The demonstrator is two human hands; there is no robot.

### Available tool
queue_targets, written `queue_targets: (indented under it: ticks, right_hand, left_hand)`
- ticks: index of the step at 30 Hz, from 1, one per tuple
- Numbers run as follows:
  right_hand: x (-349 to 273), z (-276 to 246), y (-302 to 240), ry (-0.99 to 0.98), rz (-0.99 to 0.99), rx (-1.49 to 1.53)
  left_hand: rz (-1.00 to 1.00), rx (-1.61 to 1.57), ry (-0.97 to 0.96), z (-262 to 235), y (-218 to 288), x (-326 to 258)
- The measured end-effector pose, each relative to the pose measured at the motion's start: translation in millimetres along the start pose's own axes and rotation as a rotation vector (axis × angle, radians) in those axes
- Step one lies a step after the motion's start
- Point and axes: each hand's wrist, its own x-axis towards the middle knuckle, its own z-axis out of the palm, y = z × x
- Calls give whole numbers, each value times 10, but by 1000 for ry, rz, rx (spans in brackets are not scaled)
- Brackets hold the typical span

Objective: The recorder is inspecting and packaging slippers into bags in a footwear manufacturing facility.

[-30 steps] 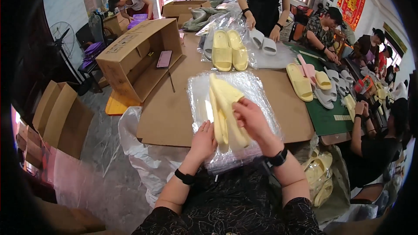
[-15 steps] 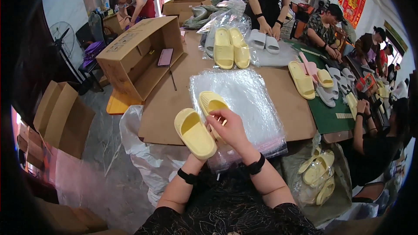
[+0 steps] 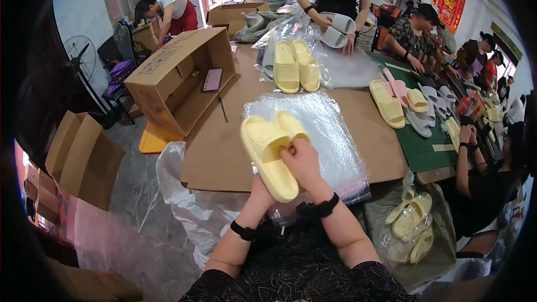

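Observation:
A pair of pale yellow slide slippers is held up over the near edge of the table. The nearer yellow slipper (image 3: pixel 268 154) leans at a slant, its toe up and to the left. My left hand (image 3: pixel 262 191) grips it from below, with most fingers hidden behind the sole. The other yellow slipper (image 3: pixel 292 124) shows partly behind it. My right hand (image 3: pixel 304 163) is closed at the inner side of the pair, fingertips at the nearer slipper's strap opening. Beneath both hands lies a stack of clear plastic bags (image 3: pixel 330 128).
An open cardboard box (image 3: pixel 162 70) lies on its side at the left, a pink card inside. Another yellow pair (image 3: pixel 296 67) rests beyond the bags. Loose slippers (image 3: pixel 386 103) stand at right. A sack (image 3: pixel 442 235) holds bagged slippers. A co-worker across the table handles grey slippers (image 3: pixel 338 28).
The slippers have shifted right and turned, so the nearer one shows more of its strap top. My right fingers now touch its opening. The co-worker opposite has lifted the grey slippers.

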Motion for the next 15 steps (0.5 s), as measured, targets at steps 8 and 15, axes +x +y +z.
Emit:
queue_targets:
  ticks: [8,15]
  right_hand:
    - [-336,-638,1050,261,64,-376]
    - [-483,-742,1158,262,161,-314]
  left_hand:
    - [62,446,88,-34,-30,-6]
    - [102,493,75,-83,22,41]
